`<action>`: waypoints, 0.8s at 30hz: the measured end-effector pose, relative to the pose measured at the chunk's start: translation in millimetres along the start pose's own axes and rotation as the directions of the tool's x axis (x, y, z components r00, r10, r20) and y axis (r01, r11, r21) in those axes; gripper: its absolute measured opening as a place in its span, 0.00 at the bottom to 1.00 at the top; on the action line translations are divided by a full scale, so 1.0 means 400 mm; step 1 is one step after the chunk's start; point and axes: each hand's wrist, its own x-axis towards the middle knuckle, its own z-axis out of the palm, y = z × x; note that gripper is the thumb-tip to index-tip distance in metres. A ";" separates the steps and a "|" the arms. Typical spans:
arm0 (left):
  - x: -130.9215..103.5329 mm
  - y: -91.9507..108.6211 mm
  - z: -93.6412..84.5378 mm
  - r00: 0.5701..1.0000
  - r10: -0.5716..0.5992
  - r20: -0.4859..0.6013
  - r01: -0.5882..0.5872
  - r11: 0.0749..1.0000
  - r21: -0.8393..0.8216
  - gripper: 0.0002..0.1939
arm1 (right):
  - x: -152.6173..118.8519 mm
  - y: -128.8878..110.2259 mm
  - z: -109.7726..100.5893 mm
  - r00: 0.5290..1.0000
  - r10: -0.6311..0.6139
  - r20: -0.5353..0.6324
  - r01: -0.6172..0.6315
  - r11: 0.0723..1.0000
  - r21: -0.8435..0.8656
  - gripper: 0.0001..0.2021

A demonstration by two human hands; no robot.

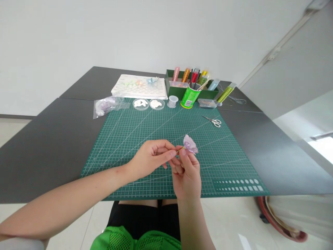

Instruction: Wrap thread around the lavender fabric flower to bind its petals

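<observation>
A pale purple artificial flower [190, 144] with a thin green stem is held above the green cutting mat [125, 139]. My left hand [153, 156] pinches the stem's lower end between thumb and forefinger. Just under the bloom, my right hand [186, 170] is closed, with its thumb and fingers at the top of the stem. The two hands almost meet, and the right palm faces up toward me. Parts of the stem are hidden behind the fingers.
White-handled scissors [215, 122] lie on the mat at right. Along its back edge stand two dishes of white pieces [141, 103], a spool [172, 101], a green can [190, 96] and a dark green box [179, 91]. A plastic bag [105, 106] and white sheets [140, 91] lie left.
</observation>
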 end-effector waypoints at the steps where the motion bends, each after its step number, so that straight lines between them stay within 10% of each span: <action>1: 0.002 -0.001 -0.001 1.000 -0.008 0.009 0.008 1.000 -0.017 0.08 | 0.002 0.001 -0.001 1.000 -0.012 -0.001 0.012 1.000 -0.018 0.13; 7: 0.009 0.002 -0.011 0.996 0.064 -0.064 -0.056 0.990 0.132 0.07 | -0.008 0.002 -0.034 0.986 -0.165 0.009 0.158 0.927 -0.342 0.08; 10: 0.011 0.004 -0.020 0.981 0.126 -0.146 -0.082 0.957 0.278 0.07 | -0.027 -0.029 -0.078 0.922 -0.351 0.163 0.359 0.619 -0.699 0.06; 13: 0.016 0.001 -0.031 0.967 0.162 -0.198 -0.072 0.915 0.398 0.06 | -0.034 -0.095 -0.120 0.770 -0.317 0.554 0.626 0.206 -0.752 0.10; 16: 0.024 -0.008 -0.041 0.964 0.162 -0.211 -0.044 0.880 0.473 0.07 | -0.018 -0.182 -0.130 0.526 -0.034 0.850 0.850 -0.012 -0.527 0.11; 21: 0.028 -0.022 -0.049 0.975 0.155 -0.157 -0.020 0.773 0.634 0.09 | 0.053 -0.297 -0.075 0.376 0.292 0.879 0.869 0.217 -0.444 0.12; 24: 0.024 -0.027 -0.044 0.977 0.202 -0.067 -0.092 0.683 0.724 0.09 | 0.117 -0.309 -0.044 0.484 0.279 0.829 0.733 0.389 -0.559 0.11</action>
